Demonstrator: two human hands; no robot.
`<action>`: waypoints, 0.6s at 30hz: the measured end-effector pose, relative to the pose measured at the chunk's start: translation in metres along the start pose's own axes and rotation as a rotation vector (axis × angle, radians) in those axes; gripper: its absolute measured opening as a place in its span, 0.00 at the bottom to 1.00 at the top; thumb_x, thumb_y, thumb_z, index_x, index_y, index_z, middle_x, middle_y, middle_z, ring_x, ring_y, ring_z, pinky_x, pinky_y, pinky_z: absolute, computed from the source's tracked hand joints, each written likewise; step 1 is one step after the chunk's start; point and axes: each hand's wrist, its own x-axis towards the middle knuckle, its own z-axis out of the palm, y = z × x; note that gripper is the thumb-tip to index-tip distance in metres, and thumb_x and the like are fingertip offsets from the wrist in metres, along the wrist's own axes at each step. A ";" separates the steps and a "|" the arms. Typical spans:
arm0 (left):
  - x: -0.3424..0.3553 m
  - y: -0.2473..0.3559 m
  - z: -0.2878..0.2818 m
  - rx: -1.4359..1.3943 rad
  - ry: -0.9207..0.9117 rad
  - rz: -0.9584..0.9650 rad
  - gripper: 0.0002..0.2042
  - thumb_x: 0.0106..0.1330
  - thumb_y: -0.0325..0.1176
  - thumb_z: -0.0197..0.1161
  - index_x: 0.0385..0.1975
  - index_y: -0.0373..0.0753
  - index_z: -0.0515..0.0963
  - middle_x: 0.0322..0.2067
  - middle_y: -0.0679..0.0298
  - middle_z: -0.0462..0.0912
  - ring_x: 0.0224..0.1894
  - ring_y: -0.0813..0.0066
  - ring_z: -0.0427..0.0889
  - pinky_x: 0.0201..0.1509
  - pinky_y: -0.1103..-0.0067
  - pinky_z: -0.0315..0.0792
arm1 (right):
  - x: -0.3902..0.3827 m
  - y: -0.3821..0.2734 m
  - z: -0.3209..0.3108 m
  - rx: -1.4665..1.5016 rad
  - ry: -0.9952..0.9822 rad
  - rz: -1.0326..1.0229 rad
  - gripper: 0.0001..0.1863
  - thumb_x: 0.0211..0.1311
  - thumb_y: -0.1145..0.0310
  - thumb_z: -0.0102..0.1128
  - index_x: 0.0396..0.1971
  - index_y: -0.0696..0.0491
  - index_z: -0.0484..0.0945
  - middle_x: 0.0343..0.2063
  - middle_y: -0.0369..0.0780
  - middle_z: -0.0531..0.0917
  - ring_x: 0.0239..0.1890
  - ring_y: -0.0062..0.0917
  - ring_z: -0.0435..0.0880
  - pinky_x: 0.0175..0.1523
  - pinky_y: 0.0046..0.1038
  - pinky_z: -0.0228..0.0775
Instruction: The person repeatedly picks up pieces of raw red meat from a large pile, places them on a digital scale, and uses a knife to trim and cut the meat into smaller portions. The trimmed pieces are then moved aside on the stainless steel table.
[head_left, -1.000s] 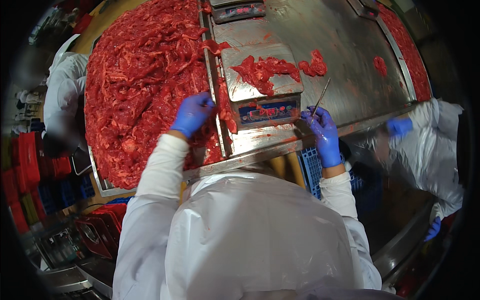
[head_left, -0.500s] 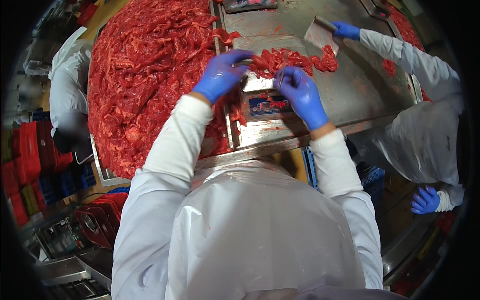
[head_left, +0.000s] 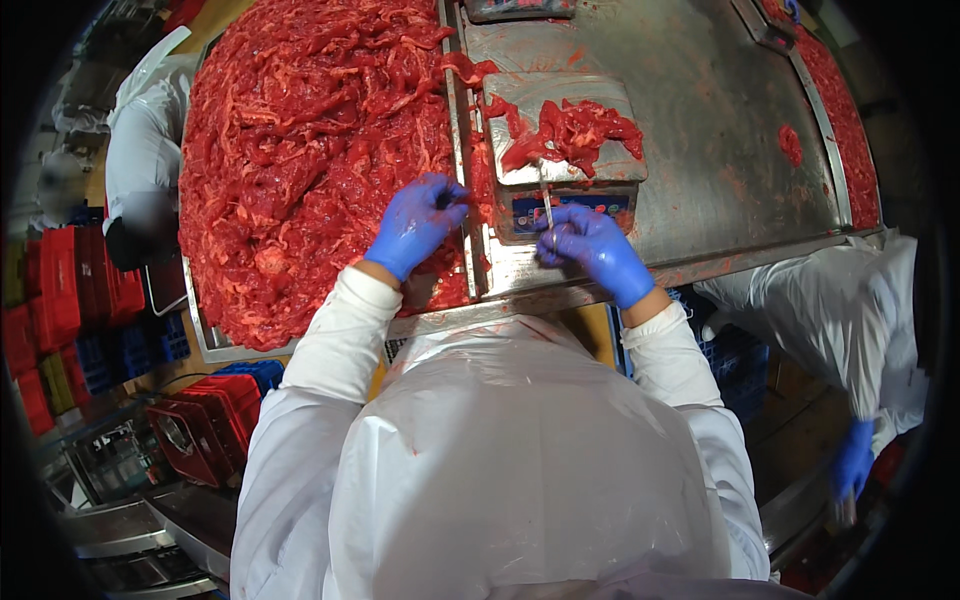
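Note:
My left hand [head_left: 415, 228], in a blue glove, hovers at the right edge of the raw meat heap [head_left: 310, 150], beside the metal divider [head_left: 465, 180]. Its thumb and forefinger are apart, and nothing shows between them. In my right hand [head_left: 598, 250], also gloved in blue, is what looks like a pair of scissors [head_left: 546, 200], a slim silver blade pointing away from me. The fingers curl round its handle. Just beyond stands a scale [head_left: 620, 140] with a steel platform and blue front panel. Strips of red meat [head_left: 575, 135] lie on the platform; one piece hangs toward its left side.
A steel table [head_left: 720, 150] extends right, with one meat scrap [head_left: 790, 145] and another meat-filled trough [head_left: 835, 110] beyond. A second scale [head_left: 515, 8] sits at the far edge. A person [head_left: 830, 310] bends at right; another [head_left: 150, 150] is at left. Red crates [head_left: 205, 420] stand lower left.
Both my hands have drawn back from the meat on the scale, the left one toward the heap. At right, the co-worker's arm has left the table, taking away the metal-edged item it held.

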 end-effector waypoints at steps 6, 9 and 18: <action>0.012 -0.030 0.000 0.019 0.082 0.092 0.18 0.61 0.37 0.72 0.50 0.38 0.84 0.44 0.54 0.84 0.48 0.56 0.86 0.54 0.68 0.79 | -0.033 0.012 -0.042 -0.267 0.088 -0.109 0.14 0.64 0.71 0.72 0.47 0.57 0.81 0.34 0.34 0.84 0.37 0.17 0.81 0.46 0.24 0.77; 0.022 -0.064 -0.013 -0.020 0.194 -0.121 0.25 0.62 0.38 0.71 0.59 0.37 0.80 0.56 0.50 0.81 0.58 0.56 0.83 0.64 0.68 0.77 | -0.045 0.002 -0.084 -0.147 0.416 -0.305 0.15 0.63 0.71 0.73 0.47 0.57 0.81 0.36 0.35 0.84 0.40 0.18 0.82 0.49 0.24 0.77; 0.104 0.074 0.083 0.249 0.028 0.411 0.46 0.59 0.38 0.67 0.79 0.40 0.53 0.74 0.41 0.63 0.76 0.44 0.62 0.80 0.57 0.56 | 0.089 -0.065 -0.035 -0.451 0.409 -0.520 0.38 0.64 0.56 0.75 0.66 0.62 0.69 0.57 0.48 0.82 0.60 0.33 0.81 0.65 0.33 0.73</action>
